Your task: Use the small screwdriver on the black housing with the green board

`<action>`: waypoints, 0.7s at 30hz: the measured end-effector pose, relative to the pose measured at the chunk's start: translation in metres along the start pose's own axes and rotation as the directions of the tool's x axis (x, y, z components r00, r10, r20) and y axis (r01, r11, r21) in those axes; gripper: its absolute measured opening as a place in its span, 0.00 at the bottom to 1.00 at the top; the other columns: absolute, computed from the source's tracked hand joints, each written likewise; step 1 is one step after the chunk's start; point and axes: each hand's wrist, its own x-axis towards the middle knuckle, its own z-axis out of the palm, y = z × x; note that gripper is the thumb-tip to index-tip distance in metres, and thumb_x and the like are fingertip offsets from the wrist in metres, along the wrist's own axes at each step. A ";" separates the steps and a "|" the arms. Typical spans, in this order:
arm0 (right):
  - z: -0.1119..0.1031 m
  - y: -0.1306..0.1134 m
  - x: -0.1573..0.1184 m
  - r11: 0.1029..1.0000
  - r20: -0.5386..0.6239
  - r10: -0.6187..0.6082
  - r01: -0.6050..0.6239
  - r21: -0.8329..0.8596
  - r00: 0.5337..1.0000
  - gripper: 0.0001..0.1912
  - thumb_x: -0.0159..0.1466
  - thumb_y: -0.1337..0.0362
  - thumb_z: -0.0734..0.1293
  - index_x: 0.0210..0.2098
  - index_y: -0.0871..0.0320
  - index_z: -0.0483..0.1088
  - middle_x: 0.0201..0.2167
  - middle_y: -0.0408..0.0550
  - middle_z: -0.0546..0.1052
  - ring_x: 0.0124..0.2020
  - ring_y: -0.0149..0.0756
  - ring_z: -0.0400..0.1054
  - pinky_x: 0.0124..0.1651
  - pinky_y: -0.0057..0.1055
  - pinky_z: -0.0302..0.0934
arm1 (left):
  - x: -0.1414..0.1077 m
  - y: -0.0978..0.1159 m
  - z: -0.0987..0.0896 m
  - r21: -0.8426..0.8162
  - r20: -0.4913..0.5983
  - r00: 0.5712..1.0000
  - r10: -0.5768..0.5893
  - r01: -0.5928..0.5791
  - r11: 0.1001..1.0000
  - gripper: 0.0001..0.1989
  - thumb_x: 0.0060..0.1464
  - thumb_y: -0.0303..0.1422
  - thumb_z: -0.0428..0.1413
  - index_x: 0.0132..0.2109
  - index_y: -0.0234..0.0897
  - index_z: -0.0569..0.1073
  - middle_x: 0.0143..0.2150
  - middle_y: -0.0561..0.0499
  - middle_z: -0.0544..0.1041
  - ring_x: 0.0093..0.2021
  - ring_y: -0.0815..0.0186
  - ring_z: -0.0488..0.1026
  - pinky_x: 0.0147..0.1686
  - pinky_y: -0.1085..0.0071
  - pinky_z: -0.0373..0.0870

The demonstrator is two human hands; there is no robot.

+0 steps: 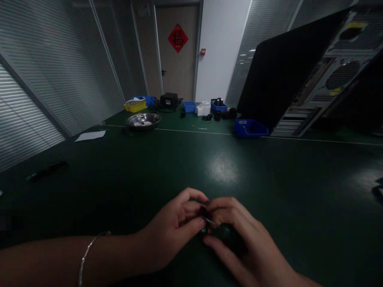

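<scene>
Low in the head view, both hands meet over the green tabletop. My left hand (176, 223), with a thin silver bangle (85, 255) on its wrist, pinches a small dark piece (205, 212) between thumb and fingers. A thin, pale, metal-like strip (210, 221) runs from that piece toward the right fingertips. My right hand (242, 231) is curled in from the right, fingertips at the strip and thumb below. The dimness and the fingers hide what the piece is, and whether the right hand holds anything more.
On the green table (167, 167) stand a metal bowl (143, 120), a blue bin (250, 128), a yellow basket (135, 105) and a white device (203, 108). A computer case (287, 75) looms at right. Paper (90, 136) and a dark tool-like item (48, 170) lie left.
</scene>
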 end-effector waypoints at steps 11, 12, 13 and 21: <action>-0.015 0.006 0.000 0.986 -0.208 0.056 -0.087 -0.142 0.977 0.13 0.65 0.67 0.64 0.25 0.53 0.59 0.19 0.36 0.63 0.18 0.28 0.62 0.21 0.23 0.59 | -0.004 0.005 -0.004 0.112 -0.053 0.998 0.045 -0.039 0.993 0.09 0.62 0.25 0.50 0.49 0.32 0.68 0.40 0.47 0.75 0.40 0.63 0.74 0.46 0.61 0.69; -0.016 0.006 0.001 0.983 -0.202 0.057 -0.090 -0.158 0.978 0.15 0.66 0.67 0.63 0.23 0.53 0.59 0.18 0.35 0.62 0.17 0.27 0.61 0.20 0.23 0.58 | -0.005 0.006 -0.004 0.124 -0.058 0.997 0.046 -0.038 0.992 0.09 0.63 0.25 0.50 0.49 0.32 0.68 0.40 0.47 0.75 0.40 0.63 0.74 0.45 0.61 0.69; -0.017 0.005 0.001 0.980 -0.197 0.060 -0.095 -0.173 0.979 0.16 0.66 0.66 0.63 0.22 0.53 0.58 0.17 0.35 0.62 0.16 0.27 0.60 0.19 0.23 0.57 | -0.005 0.006 -0.004 0.133 -0.065 0.997 0.047 -0.038 0.990 0.09 0.63 0.26 0.49 0.49 0.32 0.69 0.39 0.47 0.75 0.39 0.63 0.74 0.45 0.61 0.69; -0.020 -0.001 -0.009 0.942 -0.170 0.028 -0.083 -0.325 0.985 0.18 0.69 0.64 0.60 0.21 0.53 0.58 0.15 0.36 0.64 0.14 0.26 0.64 0.20 0.21 0.60 | -0.001 0.006 -0.009 0.145 -0.065 0.997 0.052 -0.042 0.989 0.09 0.62 0.28 0.50 0.48 0.33 0.70 0.38 0.48 0.75 0.38 0.63 0.73 0.43 0.61 0.68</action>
